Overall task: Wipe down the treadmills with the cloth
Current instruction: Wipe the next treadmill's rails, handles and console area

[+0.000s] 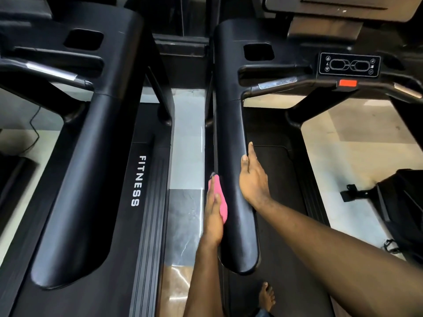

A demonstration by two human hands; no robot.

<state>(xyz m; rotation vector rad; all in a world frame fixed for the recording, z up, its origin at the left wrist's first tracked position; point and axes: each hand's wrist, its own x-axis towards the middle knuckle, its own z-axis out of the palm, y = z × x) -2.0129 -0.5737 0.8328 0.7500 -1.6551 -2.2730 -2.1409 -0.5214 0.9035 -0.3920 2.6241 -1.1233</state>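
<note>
Cloth [220,202] pressed to handrail [229,133] outer edge, left fingers [211,196] straight; right fingers [250,153] straight along inner edge.

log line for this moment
step: wipe side rail | left hand: presses pink cloth on outer face | right hand: rests on inner face

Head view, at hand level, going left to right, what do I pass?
Left treadmill's broad black handrail → white FITNESS lettering → grey floor tiles → left hand pressing the pink cloth → right treadmill's black handrail → right hand → black running belt → black bag.
</note>
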